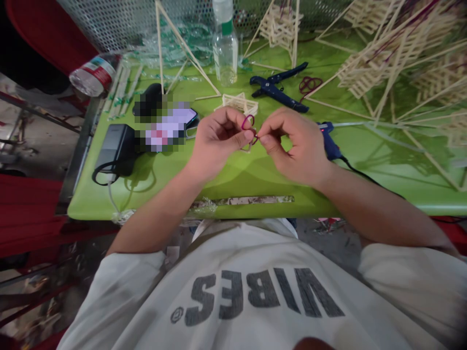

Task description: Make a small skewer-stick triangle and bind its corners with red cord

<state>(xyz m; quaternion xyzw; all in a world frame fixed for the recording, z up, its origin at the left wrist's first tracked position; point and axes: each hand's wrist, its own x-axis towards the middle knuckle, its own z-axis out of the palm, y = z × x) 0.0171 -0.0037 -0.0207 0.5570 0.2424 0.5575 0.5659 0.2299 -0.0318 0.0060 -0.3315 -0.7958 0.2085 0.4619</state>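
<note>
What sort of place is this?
It looks like a craft workspace, maybe a small workshop, though I can't be sure. Wooden stick frames crowd the green table, along with dark blue cutters and what looks like a glue gun.

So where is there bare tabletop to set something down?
One bare patch of green table lies between the left hand, right hand and patterned strip. Another lies right of the glue gun, between its black cord and the stick frames. Crowded: the far edge, with wrappers and a bottle.

A glue gun (332, 145) and cutters (273, 89) suggest a craft workshop.
</note>
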